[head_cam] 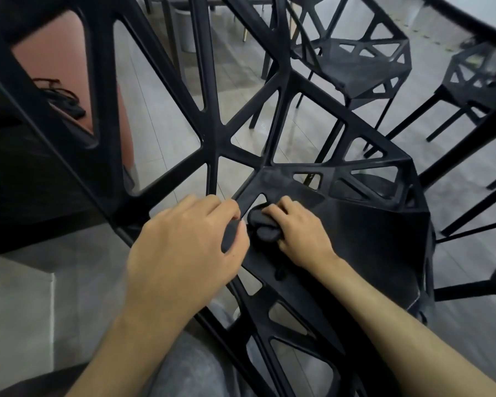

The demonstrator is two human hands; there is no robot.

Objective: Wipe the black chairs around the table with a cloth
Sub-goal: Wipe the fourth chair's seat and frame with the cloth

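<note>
Right now my right hand (299, 229) is curled tight around a bunched dark cloth (262, 226), pressing it onto the seat of the nearest black chair (364, 239), just at my fingertips where the seat meets the latticed back. My left hand (184, 242) sits just beside it, fingers closed narrowly around a strut of the backrest; a dark fold shows under my thumb, though I cannot tell whether it is cloth or chair. Judging by this, I am mid-way through wiping this chair. Beyond my fingers, two more chairs (358, 64) stand well apart and look untouched, so most of the job seems left.
</note>
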